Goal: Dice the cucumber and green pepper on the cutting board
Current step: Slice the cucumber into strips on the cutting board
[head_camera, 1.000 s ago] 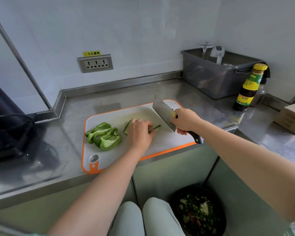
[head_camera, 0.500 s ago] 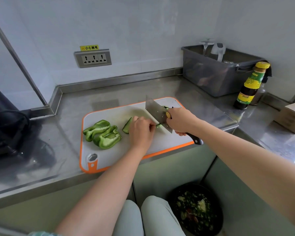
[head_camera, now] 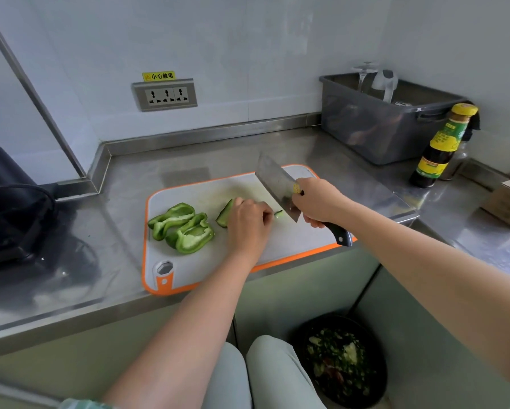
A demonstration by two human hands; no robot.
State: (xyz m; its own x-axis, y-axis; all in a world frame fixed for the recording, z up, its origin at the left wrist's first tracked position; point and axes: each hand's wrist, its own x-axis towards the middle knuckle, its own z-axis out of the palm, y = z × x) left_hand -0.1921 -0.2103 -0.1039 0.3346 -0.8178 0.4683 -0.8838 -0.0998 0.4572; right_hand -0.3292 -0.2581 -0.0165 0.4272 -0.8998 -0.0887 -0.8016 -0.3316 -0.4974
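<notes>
A white cutting board (head_camera: 292, 243) with an orange rim lies on the steel counter. Green pepper halves (head_camera: 183, 227) lie on its left part. My left hand (head_camera: 249, 222) covers the cucumber (head_camera: 225, 214) at the board's middle, fingers curled down on it; a dark green end pokes out left and a small tip (head_camera: 278, 214) shows right of the fingers. My right hand (head_camera: 318, 203) grips the black handle of a cleaver (head_camera: 275, 183). The blade is tilted up, its lower corner just right of the cucumber tip.
A grey plastic bin (head_camera: 374, 128) stands at the back right with a dark sauce bottle (head_camera: 442, 146) beside it. A cardboard box (head_camera: 507, 202) sits at the far right. A black appliance (head_camera: 9, 208) fills the left. A black bin with scraps (head_camera: 340, 361) sits on the floor.
The cleaver came down on the cucumber half a second ago and is lifted off it again now. My left hand stays on the cucumber.
</notes>
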